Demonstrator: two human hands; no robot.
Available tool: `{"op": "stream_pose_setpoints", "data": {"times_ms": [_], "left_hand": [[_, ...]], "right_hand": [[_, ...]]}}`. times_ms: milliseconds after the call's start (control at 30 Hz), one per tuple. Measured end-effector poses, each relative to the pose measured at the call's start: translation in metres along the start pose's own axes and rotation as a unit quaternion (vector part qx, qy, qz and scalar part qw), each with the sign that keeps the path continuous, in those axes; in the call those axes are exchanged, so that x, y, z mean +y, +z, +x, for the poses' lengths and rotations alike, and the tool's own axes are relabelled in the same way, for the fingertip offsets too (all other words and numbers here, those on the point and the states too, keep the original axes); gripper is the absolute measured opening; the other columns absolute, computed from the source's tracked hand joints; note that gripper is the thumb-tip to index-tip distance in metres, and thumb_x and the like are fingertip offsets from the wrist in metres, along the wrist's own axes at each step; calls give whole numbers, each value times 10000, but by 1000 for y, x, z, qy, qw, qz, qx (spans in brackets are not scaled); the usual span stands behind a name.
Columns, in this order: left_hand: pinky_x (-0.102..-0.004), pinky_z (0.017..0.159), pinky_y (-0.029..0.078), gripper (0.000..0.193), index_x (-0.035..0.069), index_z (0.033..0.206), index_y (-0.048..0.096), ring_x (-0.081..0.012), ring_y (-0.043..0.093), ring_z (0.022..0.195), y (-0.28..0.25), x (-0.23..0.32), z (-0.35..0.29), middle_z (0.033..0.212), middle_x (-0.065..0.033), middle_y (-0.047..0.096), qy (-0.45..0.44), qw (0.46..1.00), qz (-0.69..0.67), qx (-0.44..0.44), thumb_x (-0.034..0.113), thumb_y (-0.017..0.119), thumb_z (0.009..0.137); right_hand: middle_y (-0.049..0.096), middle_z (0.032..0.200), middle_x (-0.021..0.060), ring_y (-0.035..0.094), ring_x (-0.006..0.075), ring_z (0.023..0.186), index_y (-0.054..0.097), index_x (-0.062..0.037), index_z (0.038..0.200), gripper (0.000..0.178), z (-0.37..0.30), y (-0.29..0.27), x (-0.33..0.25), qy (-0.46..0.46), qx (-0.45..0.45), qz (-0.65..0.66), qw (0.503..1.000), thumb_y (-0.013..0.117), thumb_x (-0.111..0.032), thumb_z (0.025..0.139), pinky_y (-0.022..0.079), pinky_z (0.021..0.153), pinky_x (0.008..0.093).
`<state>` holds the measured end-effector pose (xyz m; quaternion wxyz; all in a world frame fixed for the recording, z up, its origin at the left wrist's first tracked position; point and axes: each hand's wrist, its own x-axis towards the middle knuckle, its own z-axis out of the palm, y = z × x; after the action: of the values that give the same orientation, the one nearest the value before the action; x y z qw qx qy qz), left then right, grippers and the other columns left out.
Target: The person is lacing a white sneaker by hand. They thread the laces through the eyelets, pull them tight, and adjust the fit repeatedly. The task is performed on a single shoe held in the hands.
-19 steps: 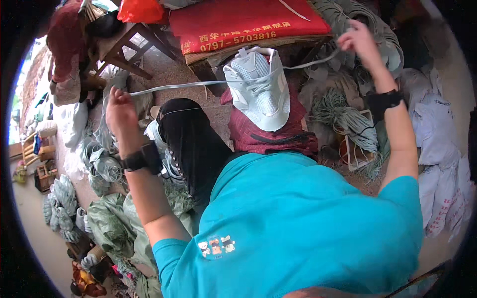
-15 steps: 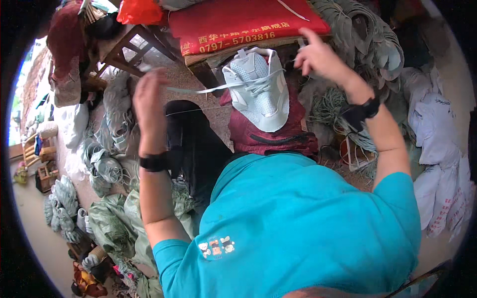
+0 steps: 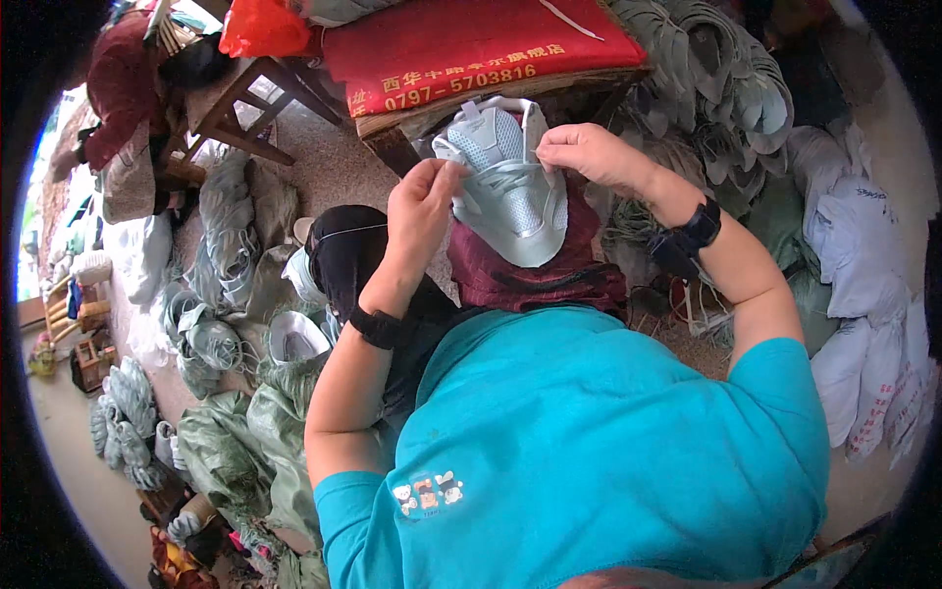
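Observation:
A pale grey-blue shoe upper (image 3: 525,231) with a mesh toe and padded tongue (image 3: 483,137) lies in my lap, its toe toward me. A flat pale shoelace (image 3: 510,175) crosses its front. My left hand (image 3: 420,201) is closed, thumb and fingers pinching at the upper's left edge beside the lacing. Opposite it, my right hand (image 3: 592,155) pinches at the right edge. Whether lace is also caught between the fingertips I cannot make out. Under the upper, a dark red cloth (image 3: 491,270) covers my lap.
Beyond the upper stands a wooden bench (image 3: 378,128) with a red printed cover (image 3: 481,44). Bundled grey pieces (image 3: 736,88) are heaped at the right, near white sacks (image 3: 854,245). Green sacks (image 3: 221,442) and more bundles lie left. A wooden stool (image 3: 231,123) stands far left.
Both hands have come inward from wide apart to the upper's two edges. The lace end that stretched out to the left is no longer visible there. My left knee has shifted slightly.

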<state>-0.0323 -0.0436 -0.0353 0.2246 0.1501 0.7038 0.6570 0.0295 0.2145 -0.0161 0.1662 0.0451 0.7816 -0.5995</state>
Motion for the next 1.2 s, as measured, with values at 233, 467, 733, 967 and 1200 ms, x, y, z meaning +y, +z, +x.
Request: {"op": "stream_pose_setpoints", "data": {"times_ms": [233,467,733,967,1200], "left_hand": [[-218,589,439,200,-2,962,639,-57,531,643,0,2,-8,719,10,595,-11,1000,5,-13,184,569,980],[-204,632,441,202,-3,949,650,-51,541,709,-1,11,-8,760,6,623,-65,994,77,-30,190,593,967],[-225,574,425,264,-9,900,678,-51,514,637,-5,0,-13,753,9,622,-50,992,113,-26,230,589,963],[-259,554,429,236,6,899,679,-87,508,587,-4,-2,0,686,-17,615,-61,988,139,-23,236,627,911],[-435,689,496,226,24,777,602,-378,609,771,0,15,18,776,-148,617,229,863,447,-48,239,600,847]], "right_hand": [[639,756,79,615,204,720,621,-22,791,201,0,10,-30,-95,101,-363,921,571,-191,888,472,685,336],[665,723,128,645,307,697,655,-62,717,114,9,14,-53,-152,16,-634,759,609,-152,770,496,677,428],[668,665,95,681,284,685,706,-68,678,88,22,29,-86,-196,-100,-747,627,663,-139,647,536,649,389],[569,1041,86,611,290,989,576,-45,1049,440,22,4,-97,-271,-39,-671,689,792,-116,671,516,805,413],[586,985,80,589,297,1015,611,-40,919,303,29,-27,-91,-193,-173,-582,771,784,-114,681,511,787,422]]}}
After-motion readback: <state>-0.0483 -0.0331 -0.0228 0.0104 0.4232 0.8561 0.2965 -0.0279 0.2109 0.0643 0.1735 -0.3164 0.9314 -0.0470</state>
